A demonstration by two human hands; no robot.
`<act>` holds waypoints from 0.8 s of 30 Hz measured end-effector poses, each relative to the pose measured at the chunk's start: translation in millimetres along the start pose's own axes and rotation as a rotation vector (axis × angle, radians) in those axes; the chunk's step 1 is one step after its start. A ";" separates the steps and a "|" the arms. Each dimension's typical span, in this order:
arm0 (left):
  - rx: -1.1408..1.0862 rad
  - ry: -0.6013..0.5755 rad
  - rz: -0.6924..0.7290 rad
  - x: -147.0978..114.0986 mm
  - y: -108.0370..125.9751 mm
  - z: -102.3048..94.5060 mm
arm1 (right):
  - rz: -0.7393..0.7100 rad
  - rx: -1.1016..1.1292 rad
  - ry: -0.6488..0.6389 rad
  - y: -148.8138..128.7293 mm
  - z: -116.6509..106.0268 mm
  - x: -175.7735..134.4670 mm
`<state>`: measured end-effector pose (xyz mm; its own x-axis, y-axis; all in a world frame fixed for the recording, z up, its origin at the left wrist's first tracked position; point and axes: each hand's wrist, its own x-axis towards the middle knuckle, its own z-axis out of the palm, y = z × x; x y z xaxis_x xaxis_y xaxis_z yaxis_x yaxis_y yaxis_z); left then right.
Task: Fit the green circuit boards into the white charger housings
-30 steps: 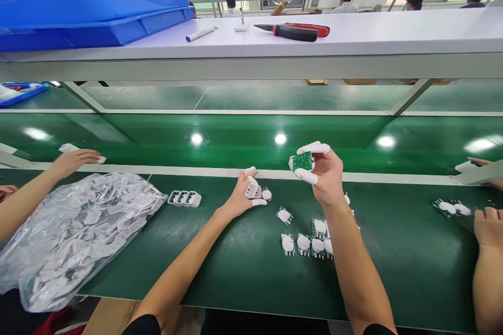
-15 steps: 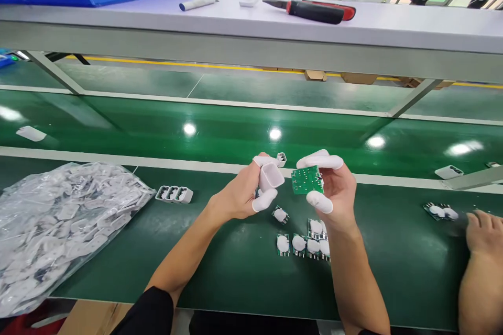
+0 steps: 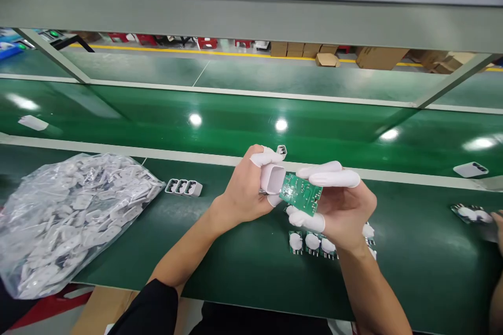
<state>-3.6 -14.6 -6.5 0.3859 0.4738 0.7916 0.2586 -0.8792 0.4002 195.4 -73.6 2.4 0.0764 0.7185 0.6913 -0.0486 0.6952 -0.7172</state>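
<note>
My left hand (image 3: 245, 193) grips a white plastic housing (image 3: 272, 178), open end facing right. My right hand (image 3: 346, 207), with white finger cots, pinches a green circuit board (image 3: 301, 194) between thumb and forefinger. The board's left edge sits at the mouth of the housing. Both are held above the green table (image 3: 243, 261), near its middle. Under my right hand lies a row of green boards with white caps (image 3: 312, 242).
A clear bag of white plastic parts (image 3: 74, 214) lies at the left. Three white housings (image 3: 184, 187) stand in a row beside it. Single white housings (image 3: 470, 169) ride on the glossy conveyor (image 3: 157, 125). Another person's fingers (image 3: 498, 222) touch boards (image 3: 469, 214) at the right edge.
My left hand picked a white housing off the table and lifted it. My right hand brought the circuit board down and left until it met the housing. The camera tilted downward.
</note>
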 end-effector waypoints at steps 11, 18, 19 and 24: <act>0.134 -0.017 0.114 -0.7 0.5 5.3 | -0.089 -0.030 -0.046 1.7 1.7 -2.7; 0.120 -0.018 0.113 0.0 1.4 5.8 | -0.113 -0.030 -0.102 1.5 -0.9 1.2; 0.119 -0.019 0.106 0.2 1.7 5.8 | -0.109 -0.034 -0.090 1.8 -2.2 0.6; 0.132 0.000 0.089 1.2 2.7 6.0 | -0.084 -0.078 -0.042 0.6 -6.0 -0.3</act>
<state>2.8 -16.0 -7.3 0.4126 0.3947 0.8210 0.3380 -0.9033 0.2643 201.3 -73.5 1.1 0.0352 0.6595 0.7509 0.0343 0.7501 -0.6604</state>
